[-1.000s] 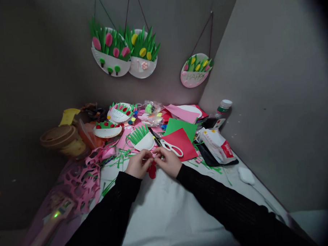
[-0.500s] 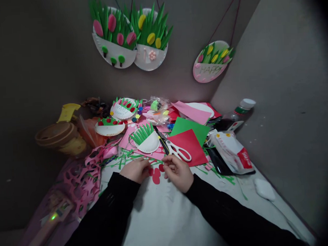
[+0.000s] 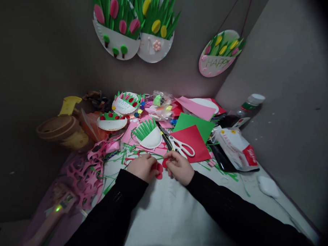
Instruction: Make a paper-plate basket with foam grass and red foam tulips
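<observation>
Two or more red paper ovals (image 3: 160, 170) lie at the fingertips of my left hand (image 3: 141, 167), its fingers curled and its thumb over their edge. My right hand (image 3: 182, 169) is closed, thumb against fingers, with another small red paper piece (image 3: 164, 163) at its fingertips. Just beyond the hands is a folded white paper plate (image 3: 153, 139) with green paper grass (image 3: 143, 130) standing out of it. White-handled scissors (image 3: 182, 147) rest on a red paper sheet (image 3: 197, 143), close to my right fingers.
A green sheet (image 3: 192, 125) lies behind the red one. Pink cut-out scraps (image 3: 86, 173) and a hot glue gun (image 3: 56, 211) are on the left. A white packet (image 3: 237, 148) and a bottle (image 3: 251, 104) stand right. Decorated plates (image 3: 120, 48) hang on the wall.
My left hand has moved right, its thumb now over the red ovals that lay uncovered between the hands. My right hand stays almost in place. The whole view has shifted slightly.
</observation>
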`<state>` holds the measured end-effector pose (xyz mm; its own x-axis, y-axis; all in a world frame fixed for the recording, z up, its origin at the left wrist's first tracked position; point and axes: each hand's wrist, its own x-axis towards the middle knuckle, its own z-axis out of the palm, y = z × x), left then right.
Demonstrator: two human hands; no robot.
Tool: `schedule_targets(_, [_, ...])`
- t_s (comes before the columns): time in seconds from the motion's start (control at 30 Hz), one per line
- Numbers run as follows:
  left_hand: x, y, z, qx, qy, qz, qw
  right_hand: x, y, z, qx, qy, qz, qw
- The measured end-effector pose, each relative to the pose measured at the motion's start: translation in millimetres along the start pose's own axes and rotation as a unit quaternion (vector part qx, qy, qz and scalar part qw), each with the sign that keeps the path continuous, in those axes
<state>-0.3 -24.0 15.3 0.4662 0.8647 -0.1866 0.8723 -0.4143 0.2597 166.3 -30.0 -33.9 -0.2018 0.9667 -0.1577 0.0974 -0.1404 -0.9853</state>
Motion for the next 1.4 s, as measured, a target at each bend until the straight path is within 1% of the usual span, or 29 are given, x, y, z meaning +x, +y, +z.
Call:
schedule_targets(0.2, [2, 2, 11.8, -0.031, 0.002, 0.006, 0.999, 2, -5, -3, 0.049, 0.035, 0.012, 0.998])
schedule_targets(0.3, [3, 0, 12.2, -0.068, 0.009, 0.022, 0.997, 2, -4, -3, 0.058, 0.044, 0.011, 0.997])
schedule_targets(0.4, [4, -8, 9.7, -0.13, 0.009, 0.038, 0.991, 2, -4, -4, 0.071, 0.062, 0.007, 0.995])
schedule_targets(0.47, [6, -15, 8.3, -0.171, 0.035, 0.033, 0.984, 2, -3, -5, 0.08, 0.065, 0.007, 0.995])
schedule_targets(0.53, [8, -21, 8.8, -0.19, 0.062, 0.018, 0.98, 2, -3, -5, 0.079, 0.06, 0.008, 0.995])
schedule_targets(0.67, [12, -26, 15.8, -0.173, 0.078, 0.011, 0.982, 2, -3, -4, 0.065, 0.055, 0.011, 0.996])
schedule_targets(0.73, [14, -27, 19.1, -0.148, 0.091, -0.006, 0.985, 2, -3, -4, 0.053, 0.056, 0.01, 0.997])
schedule_targets(0.8, [15, -28, 20.7, -0.135, 0.092, -0.026, 0.986, 2, -3, -3, 0.044, 0.055, 0.007, 0.997])
schedule_targets(0.9, [16, -32, 20.4, -0.128, 0.091, -0.038, 0.987, 2, -1, -3, 0.035, 0.054, 0.002, 0.998])
schedule_targets(0.97, [16, -33, 19.2, -0.126, 0.095, -0.032, 0.987, 2, 0, -3, 0.029, 0.052, 0.0, 0.998])
schedule_targets(1.07, [15, -31, 16.0, -0.133, 0.123, -0.021, 0.983, 2, 1, -3, 0.026, 0.045, -0.001, 0.999])
schedule_targets(1.13, [13, -24, 12.8, -0.172, 0.142, -0.026, 0.975, 2, 0, -3, 0.031, 0.048, -0.006, 0.998])
schedule_targets(1.17, [11, -20, 11.3, -0.206, 0.139, -0.031, 0.968, 2, -2, -2, 0.035, 0.054, -0.01, 0.998])
schedule_targets(1.27, [8, -7, 9.0, -0.321, 0.077, -0.03, 0.943, 1, -5, 0, 0.051, 0.072, -0.017, 0.996])
schedule_targets(1.33, [7, -1, 9.8, -0.354, 0.054, -0.022, 0.933, 1, -6, 1, 0.058, 0.071, -0.02, 0.996])
schedule_targets(1.4, [7, 0, 11.5, -0.363, 0.057, -0.02, 0.93, 0, -4, 1, 0.054, 0.061, -0.041, 0.996])
